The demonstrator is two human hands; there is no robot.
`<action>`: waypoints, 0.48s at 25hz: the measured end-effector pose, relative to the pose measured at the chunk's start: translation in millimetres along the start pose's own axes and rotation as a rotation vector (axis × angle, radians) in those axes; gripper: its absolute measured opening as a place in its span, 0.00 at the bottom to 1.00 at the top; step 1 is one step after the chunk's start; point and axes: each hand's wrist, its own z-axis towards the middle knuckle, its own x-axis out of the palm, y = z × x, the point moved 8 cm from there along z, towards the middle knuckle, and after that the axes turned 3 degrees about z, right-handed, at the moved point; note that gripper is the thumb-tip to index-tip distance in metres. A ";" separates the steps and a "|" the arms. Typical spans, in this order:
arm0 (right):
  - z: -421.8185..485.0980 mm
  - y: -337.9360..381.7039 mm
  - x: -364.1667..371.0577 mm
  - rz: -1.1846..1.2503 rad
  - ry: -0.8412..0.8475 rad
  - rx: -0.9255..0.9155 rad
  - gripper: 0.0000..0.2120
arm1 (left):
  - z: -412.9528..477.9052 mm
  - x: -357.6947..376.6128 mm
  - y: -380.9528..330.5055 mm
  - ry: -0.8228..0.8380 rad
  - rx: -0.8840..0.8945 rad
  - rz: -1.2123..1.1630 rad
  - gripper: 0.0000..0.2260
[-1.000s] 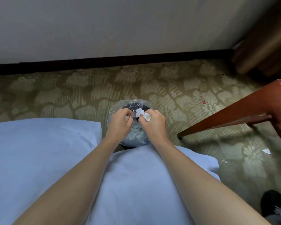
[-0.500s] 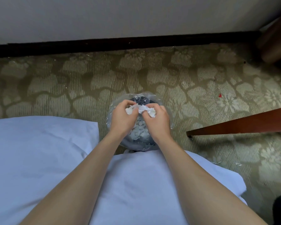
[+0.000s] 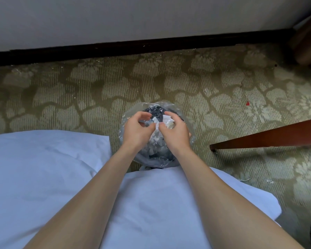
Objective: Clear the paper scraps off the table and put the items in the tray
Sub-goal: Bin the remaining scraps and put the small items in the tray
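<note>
Closest to the camera there's white bedding (image 3: 61, 177) with both forearms reaching out over it, so the person is leaning off the bed edge. Just past that edge sits a small bin lined with a clear plastic bag (image 3: 189, 123), already holding a pile of torn white paper scraps (image 3: 155, 141).

Both hands hover right over the bin mouth. The left hand (image 3: 136, 130) is loosely curled, fingers half open, and I can't tell if it's got any paper in it. The right hand (image 3: 175, 131) is pinched around a crumpled white wad (image 3: 169, 122), thumb pressed against it.

What could go wrong, I think: the bin opening is small and both hands crowd it, so bits dropped from the wad could flutter past the rim onto the patterned carpet (image 3: 97, 87). A few white flecks (image 3: 244, 179) already lie on the floor to the right, near the bedding corner. The loose liner might also snag on a finger and lift.

Further right a wooden furniture edge (image 3: 268, 137) juts in. No tray or table items are in view.
</note>
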 end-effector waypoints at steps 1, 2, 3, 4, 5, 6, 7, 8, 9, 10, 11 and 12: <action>-0.5 -1.7 0.9 0.007 0.011 0.020 0.17 | 0.6 -0.1 0.0 0.002 -0.001 -0.004 0.11; -1.0 -3.1 1.9 0.006 0.021 0.038 0.18 | 1.1 -0.5 -0.3 0.001 0.003 -0.008 0.11; -1.4 -3.4 1.9 0.001 0.028 0.044 0.18 | 1.5 -0.6 -1.1 0.000 0.010 -0.008 0.11; -1.8 -2.8 1.7 -0.003 0.032 0.039 0.19 | 1.5 -0.3 -1.6 0.003 0.016 -0.002 0.11; -1.7 -1.7 1.6 -0.006 0.033 0.027 0.19 | 1.5 -0.4 -2.0 0.006 0.021 0.008 0.11; -1.9 -0.9 1.7 -0.010 0.032 0.017 0.18 | 2.0 -0.1 -2.5 0.009 0.027 0.019 0.11; -2.5 -0.3 1.4 -0.017 0.030 0.010 0.18 | 2.4 0.0 -3.1 0.011 0.035 0.025 0.11; -2.1 -0.1 1.8 -0.019 0.029 0.004 0.17 | 3.3 -0.3 -3.7 0.008 0.048 0.029 0.11; -1.5 -0.6 2.4 -0.012 0.031 0.000 0.17 | 3.7 -0.3 -3.8 0.004 0.061 0.033 0.12; -0.2 -1.7 2.9 0.003 0.034 -0.002 0.16 | 4.4 0.3 -4.2 0.003 0.072 0.041 0.12; 0.4 -2.9 3.4 0.019 0.041 -0.004 0.16 | 4.9 1.9 -4.9 0.011 0.081 0.048 0.12; -0.1 -3.8 4.2 0.038 0.050 -0.007 0.16 | 4.8 3.7 -5.8 0.024 0.092 0.049 0.13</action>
